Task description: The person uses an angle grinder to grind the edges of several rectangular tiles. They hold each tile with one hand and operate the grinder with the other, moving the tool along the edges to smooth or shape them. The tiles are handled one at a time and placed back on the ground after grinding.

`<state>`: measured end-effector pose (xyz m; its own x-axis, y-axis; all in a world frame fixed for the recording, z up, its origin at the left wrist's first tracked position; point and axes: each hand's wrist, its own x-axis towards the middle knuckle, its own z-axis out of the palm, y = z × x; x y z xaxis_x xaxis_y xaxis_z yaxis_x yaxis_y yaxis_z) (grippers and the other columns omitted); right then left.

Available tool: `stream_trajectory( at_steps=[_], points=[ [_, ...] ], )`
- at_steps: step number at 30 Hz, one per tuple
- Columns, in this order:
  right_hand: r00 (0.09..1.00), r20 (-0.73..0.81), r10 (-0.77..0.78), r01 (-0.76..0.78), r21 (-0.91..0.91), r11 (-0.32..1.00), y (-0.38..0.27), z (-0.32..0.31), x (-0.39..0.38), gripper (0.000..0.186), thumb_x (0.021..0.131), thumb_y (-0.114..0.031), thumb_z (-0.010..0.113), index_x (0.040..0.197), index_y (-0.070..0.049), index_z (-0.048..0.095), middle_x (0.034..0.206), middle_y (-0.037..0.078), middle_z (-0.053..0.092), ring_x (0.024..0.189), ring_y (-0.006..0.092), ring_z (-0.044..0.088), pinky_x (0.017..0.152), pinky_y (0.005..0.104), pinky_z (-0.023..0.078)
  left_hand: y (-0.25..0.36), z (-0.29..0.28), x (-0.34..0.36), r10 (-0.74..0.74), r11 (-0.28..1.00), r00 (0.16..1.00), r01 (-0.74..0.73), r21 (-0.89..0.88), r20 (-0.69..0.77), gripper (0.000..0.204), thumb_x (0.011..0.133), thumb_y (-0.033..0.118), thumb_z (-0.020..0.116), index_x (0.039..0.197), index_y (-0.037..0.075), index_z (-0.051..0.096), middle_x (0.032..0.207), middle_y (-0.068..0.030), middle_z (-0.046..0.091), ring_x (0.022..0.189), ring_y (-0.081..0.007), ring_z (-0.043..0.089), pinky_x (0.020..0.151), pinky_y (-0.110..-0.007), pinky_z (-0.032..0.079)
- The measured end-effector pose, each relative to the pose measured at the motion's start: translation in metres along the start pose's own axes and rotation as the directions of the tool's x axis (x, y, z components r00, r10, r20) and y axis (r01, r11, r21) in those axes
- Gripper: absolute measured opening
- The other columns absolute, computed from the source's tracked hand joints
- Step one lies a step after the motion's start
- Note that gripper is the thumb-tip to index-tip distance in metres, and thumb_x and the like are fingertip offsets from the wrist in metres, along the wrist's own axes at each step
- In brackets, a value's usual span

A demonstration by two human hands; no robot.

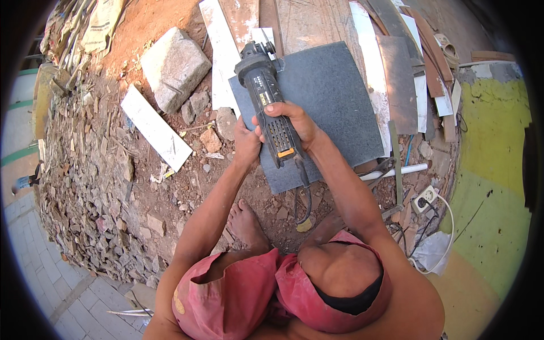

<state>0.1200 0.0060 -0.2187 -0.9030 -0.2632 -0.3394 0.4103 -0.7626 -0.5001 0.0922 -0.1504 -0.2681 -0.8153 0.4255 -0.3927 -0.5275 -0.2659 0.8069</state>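
Observation:
My right hand (293,120) wraps around the body of a black angle grinder (266,96), with its fingertips showing on the far side. The grinder's head and disc point away from me, over the upper left corner of a dark grey tile (334,96). At the tile's left edge my left hand (247,143) is closed on it, close beside the grinder; some of its fingers are hidden. From the grinder's near end a black cord hangs down in a loop above my bare feet (247,226).
A big stone block (175,68) and a white tile strip (156,129) lie to the left, beside rubble (107,209). More tile strips (396,85) are at the far right. A power socket (425,199) with a white cable sits at the right, by a yellow-green surface (487,164).

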Motion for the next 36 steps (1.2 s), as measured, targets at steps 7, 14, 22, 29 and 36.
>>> stream_trajectory(
  at_steps=[7,14,22,29,36],
  points=[
    [1.000,0.008,0.014,-0.014,0.022,1.000,0.002,-0.001,-0.001,0.042,0.084,-0.025,0.062,0.106,0.011,0.058,0.081,0.020,0.068,0.062,0.0214,0.071,0.054,0.0269,0.061,0.001,0.002,-0.001,0.014,1.000,1.000,-0.013,0.012,-0.025,0.045,0.086,0.009,0.072,0.123,0.000,0.047,0.104,-0.0075,0.064,0.081,-0.0113,0.065,0.069,-0.026,0.058],
    [1.000,0.015,0.023,-0.023,0.025,0.999,0.003,-0.002,-0.002,0.043,0.084,-0.025,0.062,0.107,0.011,0.057,0.082,0.020,0.068,0.063,0.0217,0.071,0.055,0.0270,0.061,0.004,0.005,-0.001,0.012,1.000,0.999,-0.011,0.028,-0.036,0.042,0.086,0.005,0.068,0.122,-0.001,0.048,0.103,-0.0080,0.064,0.080,-0.0114,0.065,0.068,-0.026,0.057],
    [0.999,0.022,0.038,-0.038,0.028,0.999,0.001,-0.001,-0.004,0.043,0.084,-0.026,0.063,0.106,0.011,0.058,0.082,0.020,0.068,0.063,0.0212,0.071,0.055,0.0266,0.061,0.007,0.008,-0.003,0.018,1.000,1.000,-0.018,0.026,-0.024,0.042,0.086,0.006,0.069,0.122,-0.001,0.049,0.103,-0.0079,0.065,0.080,-0.0113,0.066,0.067,-0.026,0.057],
    [0.999,0.018,0.031,-0.032,0.025,0.999,0.003,-0.001,-0.005,0.042,0.084,-0.025,0.063,0.106,0.010,0.058,0.082,0.019,0.068,0.063,0.0213,0.070,0.055,0.0274,0.061,0.005,0.006,-0.002,0.030,0.999,0.999,-0.030,0.033,-0.018,0.040,0.086,0.005,0.068,0.121,-0.002,0.050,0.103,-0.0087,0.065,0.080,-0.0118,0.066,0.067,-0.026,0.057],
    [0.999,0.028,-0.040,0.040,0.003,0.999,-0.005,0.011,0.001,0.039,0.084,-0.022,0.063,0.105,0.010,0.058,0.082,0.019,0.068,0.062,0.0218,0.070,0.056,0.0292,0.061,0.001,-0.002,0.000,0.018,0.999,0.999,-0.017,-0.043,0.029,0.031,0.091,0.010,0.066,0.117,0.001,0.051,0.098,-0.0062,0.064,0.081,-0.0113,0.066,0.068,-0.027,0.057]
  ],
)
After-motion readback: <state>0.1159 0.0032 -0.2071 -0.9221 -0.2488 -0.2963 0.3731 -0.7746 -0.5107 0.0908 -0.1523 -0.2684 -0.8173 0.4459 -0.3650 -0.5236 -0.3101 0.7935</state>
